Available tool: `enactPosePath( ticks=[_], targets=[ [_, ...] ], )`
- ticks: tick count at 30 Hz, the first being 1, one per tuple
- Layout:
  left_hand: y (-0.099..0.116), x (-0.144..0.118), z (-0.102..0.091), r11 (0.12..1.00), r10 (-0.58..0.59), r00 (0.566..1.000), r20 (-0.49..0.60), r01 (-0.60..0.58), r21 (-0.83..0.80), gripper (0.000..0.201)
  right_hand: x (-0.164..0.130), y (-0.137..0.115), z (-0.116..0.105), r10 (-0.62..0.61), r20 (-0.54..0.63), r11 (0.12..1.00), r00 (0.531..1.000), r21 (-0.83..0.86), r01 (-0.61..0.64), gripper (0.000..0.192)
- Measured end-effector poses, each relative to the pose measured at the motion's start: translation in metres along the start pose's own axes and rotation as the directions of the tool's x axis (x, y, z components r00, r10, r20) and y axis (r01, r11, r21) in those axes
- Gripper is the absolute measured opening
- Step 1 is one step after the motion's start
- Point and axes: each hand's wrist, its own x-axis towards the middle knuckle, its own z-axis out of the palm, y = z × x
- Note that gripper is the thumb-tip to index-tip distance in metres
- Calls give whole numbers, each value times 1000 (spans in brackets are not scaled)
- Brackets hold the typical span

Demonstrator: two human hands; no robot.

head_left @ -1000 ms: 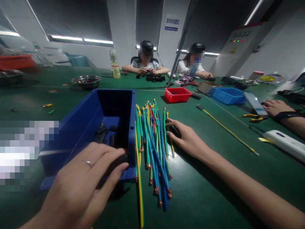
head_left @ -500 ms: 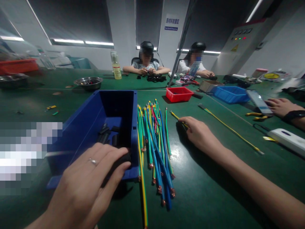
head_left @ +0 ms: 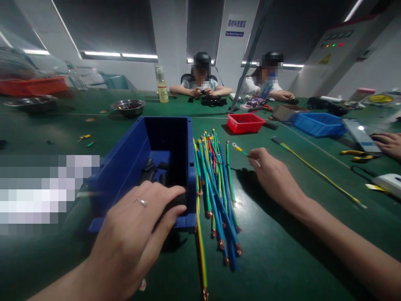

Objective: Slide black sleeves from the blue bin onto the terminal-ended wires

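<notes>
My left hand (head_left: 134, 238) rests on the near rim of a blue bin (head_left: 131, 167) and grips a black tube piece (head_left: 175, 203) at that rim. More black tube pieces (head_left: 153, 171) lie inside the bin. My right hand (head_left: 275, 175) is lifted just above the green table and pinches one yellow-green wire (head_left: 242, 151) whose terminal end points left and away. A bundle of blue, green and yellow wires (head_left: 216, 188) with bare copper ends lies between the bin and my right hand.
A red tray (head_left: 246, 122) and a blue tray (head_left: 318, 124) stand further back. A long yellow-green wire (head_left: 316, 171) lies to the right. Another person's hand (head_left: 388, 144) and a phone (head_left: 357, 129) are at the right edge. Two seated people work at the far side, beside a metal bowl (head_left: 128, 106) and a bottle (head_left: 162, 85).
My right hand picked one yellow-green wire off the edge of the bundle and lifted it to the right. My left hand stayed on the bin rim. The view shifted slightly.
</notes>
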Motion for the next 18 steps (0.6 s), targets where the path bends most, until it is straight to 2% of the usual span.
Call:
enactPosePath(
  ticks=[2, 3, 5, 8, 10, 11, 12, 15, 18],
  targets=[
    [0, 0, -1, 999, -16, 1000, -13, 15, -49, 22, -2, -16, -10, -94, -169, 991, 981, 80, 109, 15],
    [1, 0, -2, 998, -14, 1000, -18, 12, -67, 22, -5, -24, -16, -162, -256, 976, 953, 98, 192, 12],
    [2, 0, -3, 996, 3, 1000, -21, -5, -90, 23, -11, -41, -29, -317, -351, 923, 881, 100, 371, 11],
    [5, 0, -3, 989, 38, 999, -18, -41, -140, 22, -23, -58, -44, -561, -337, 779, 756, 94, 620, 19],
    [7, 1, -2, 982, 52, 998, -25, -56, -178, 22, -29, -62, -49, -686, -286, 685, 669, 54, 726, 22],
    [7, 1, -1, 979, 60, 998, -33, -66, -193, 21, -32, -62, -50, -717, -274, 660, 641, 32, 751, 24],
    [7, 1, 0, 977, 64, 997, -38, -70, -201, 21, -34, -61, -51, -723, -270, 656, 636, 20, 755, 26],
    [5, 1, 2, 976, 65, 997, -45, -73, -205, 22, -38, -57, -50, -695, -270, 683, 666, 40, 729, 31],
    [3, 1, 3, 976, 55, 997, -56, -65, -207, 24, -43, -56, -48, -696, -240, 686, 677, 56, 725, 33]
  ],
)
